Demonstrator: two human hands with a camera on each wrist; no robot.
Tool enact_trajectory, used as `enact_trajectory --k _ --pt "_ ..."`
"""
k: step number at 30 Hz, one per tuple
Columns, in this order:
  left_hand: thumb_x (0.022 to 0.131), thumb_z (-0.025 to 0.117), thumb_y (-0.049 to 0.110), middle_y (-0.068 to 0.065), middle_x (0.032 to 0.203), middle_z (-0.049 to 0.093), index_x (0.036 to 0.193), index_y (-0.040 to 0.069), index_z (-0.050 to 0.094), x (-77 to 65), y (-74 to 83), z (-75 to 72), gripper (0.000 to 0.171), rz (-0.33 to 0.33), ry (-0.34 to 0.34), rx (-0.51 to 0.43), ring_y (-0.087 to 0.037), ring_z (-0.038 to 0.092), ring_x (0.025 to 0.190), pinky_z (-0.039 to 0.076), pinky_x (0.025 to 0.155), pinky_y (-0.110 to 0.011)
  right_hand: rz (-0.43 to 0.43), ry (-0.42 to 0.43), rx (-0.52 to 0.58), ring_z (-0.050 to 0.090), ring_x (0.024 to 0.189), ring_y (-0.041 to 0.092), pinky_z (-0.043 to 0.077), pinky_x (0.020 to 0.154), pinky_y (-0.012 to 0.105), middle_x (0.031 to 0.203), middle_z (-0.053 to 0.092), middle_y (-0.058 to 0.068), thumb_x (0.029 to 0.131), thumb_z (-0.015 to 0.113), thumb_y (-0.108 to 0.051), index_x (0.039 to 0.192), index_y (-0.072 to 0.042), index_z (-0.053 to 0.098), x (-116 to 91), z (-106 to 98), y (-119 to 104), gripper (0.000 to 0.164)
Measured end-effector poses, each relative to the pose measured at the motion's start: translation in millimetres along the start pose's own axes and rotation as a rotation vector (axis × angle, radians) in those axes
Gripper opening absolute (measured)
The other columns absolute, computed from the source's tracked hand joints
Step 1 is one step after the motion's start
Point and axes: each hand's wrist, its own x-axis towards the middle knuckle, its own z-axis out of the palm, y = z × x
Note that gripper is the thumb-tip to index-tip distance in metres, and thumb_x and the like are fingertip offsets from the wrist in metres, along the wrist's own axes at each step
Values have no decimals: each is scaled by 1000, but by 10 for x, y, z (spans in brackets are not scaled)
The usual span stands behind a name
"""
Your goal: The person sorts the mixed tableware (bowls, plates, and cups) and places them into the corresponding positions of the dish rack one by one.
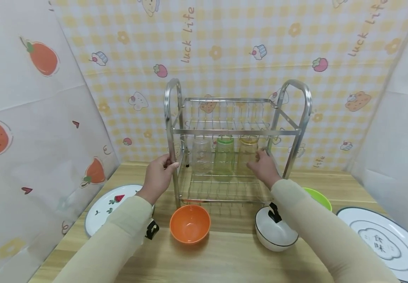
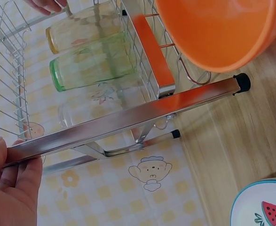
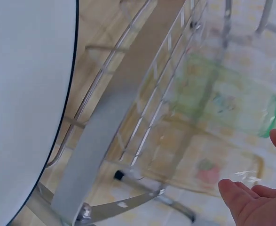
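Observation:
A two-tier metal dish rack [image 1: 235,133] stands against the back cloth. My left hand [image 1: 159,173] grips its left front post [image 2: 123,118], thumb on one side and fingers on the other. On the lower tier stand three glasses in a row: a clear glass [image 1: 202,159], a green glass [image 1: 224,157] and a yellow glass [image 1: 243,156]. My right hand [image 1: 264,168] is at the yellow glass's right side. In the right wrist view, thumb and fingers are spread apart near the yellow glass's rim [image 3: 259,169]; whether the fingertips touch it, I cannot tell.
In front of the rack sit an orange bowl [image 1: 189,225] and a white bowl [image 1: 276,234]. A green dish [image 1: 318,197] lies partly behind my right forearm. White plates lie at the left [image 1: 97,214] and right [image 1: 352,216].

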Motion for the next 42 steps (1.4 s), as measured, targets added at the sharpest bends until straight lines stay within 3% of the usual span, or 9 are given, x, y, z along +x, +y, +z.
enact_trajectory --k 10,19,27,34,42 --pt "98 58 15 -17 102 66 114 -1 63 14 5 19 24 -13 2 -22 -28 59 91 51 80 -42 -74 -54 -3 33 136 42 32 108 54 149 32 28 97 53 -25 148 7 23 -381 -50 -140 67" --pt "99 56 14 -20 112 66 123 -2 60 7 49 -6 30 -39 3 -36 -30 61 101 52 85 -45 -168 -54 -62 42 129 44 40 102 53 148 36 25 96 60 -21 147 4 28 -778 -60 -192 66" --pt "99 56 17 -19 106 66 115 -2 63 -20 -7 -21 26 -29 -14 8 -30 60 96 51 83 -44 -208 -24 -77 45 127 45 42 101 52 147 38 25 95 62 -23 147 3 30 -1035 -102 -235 66" --pt "97 58 12 -22 120 62 128 -5 56 -134 -114 -32 36 -23 -34 7 -35 58 112 48 94 -47 -253 18 -62 49 123 45 44 98 52 146 41 24 93 64 -19 145 3 35 -1172 -53 -187 63" --pt "97 57 13 -22 122 61 131 -5 53 -365 -176 -87 39 -115 -68 44 -35 57 114 48 96 -46 -274 24 -39 44 129 41 44 98 51 147 40 21 91 67 -18 144 2 38 -1342 43 -147 63"
